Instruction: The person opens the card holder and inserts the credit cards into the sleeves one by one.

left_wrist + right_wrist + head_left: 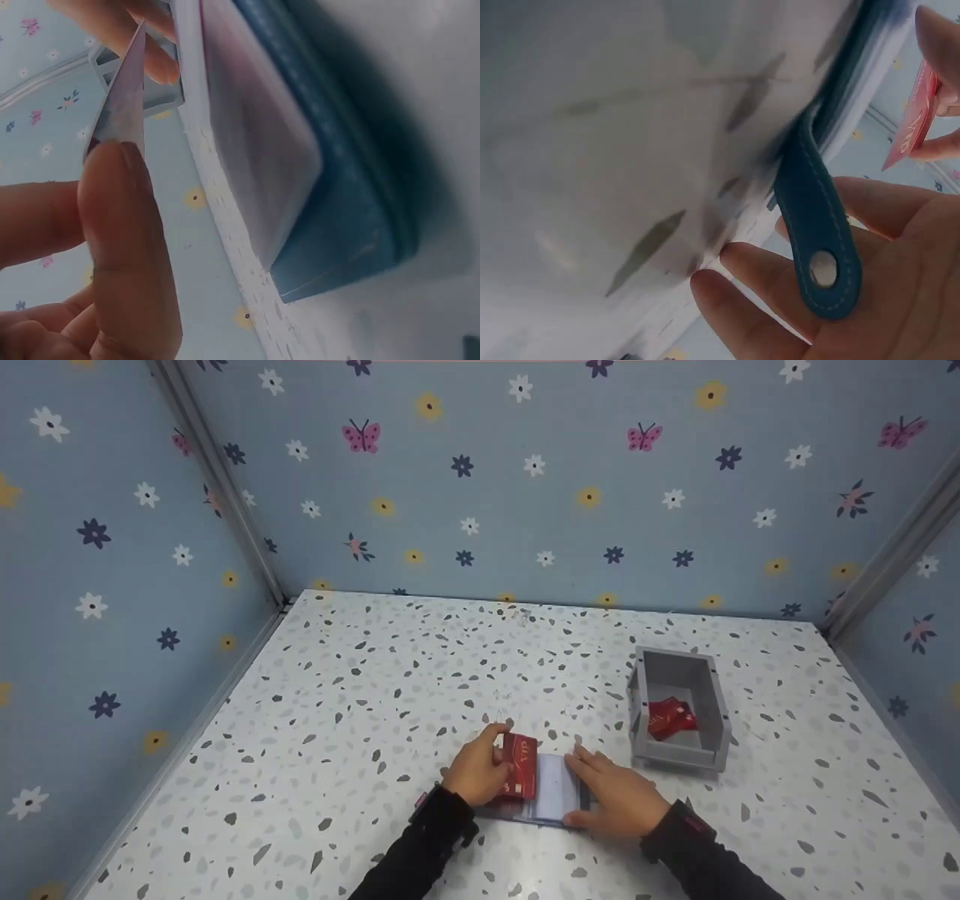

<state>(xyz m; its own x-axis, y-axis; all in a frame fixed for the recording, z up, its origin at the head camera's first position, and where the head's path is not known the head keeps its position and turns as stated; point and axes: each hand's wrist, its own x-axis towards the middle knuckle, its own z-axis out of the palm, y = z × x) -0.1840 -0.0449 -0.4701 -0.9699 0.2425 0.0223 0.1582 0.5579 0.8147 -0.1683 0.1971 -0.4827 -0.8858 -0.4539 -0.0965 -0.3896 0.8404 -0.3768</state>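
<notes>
My left hand [478, 767] pinches a red card [520, 765] between thumb and fingers. The card stands tilted over the left side of an opened blue card holder [337, 232], seen edge-on in the left wrist view. Pale plastic sleeves [556, 787] fill the holder's right side. Over that right edge lies my right hand [622, 795], thumb at the near corner and fingers at the far one. The right wrist view shows its fingers extended, fingertips down at the tabletop. The holder's blue strap [817, 225] with a metal snap hangs across that hand.
A grey bin [716, 709] stands to the right, beyond my right hand, with red cards [670, 718] inside. The speckled white table [360, 697] meets flower-patterned walls [480, 495] at the back and sides.
</notes>
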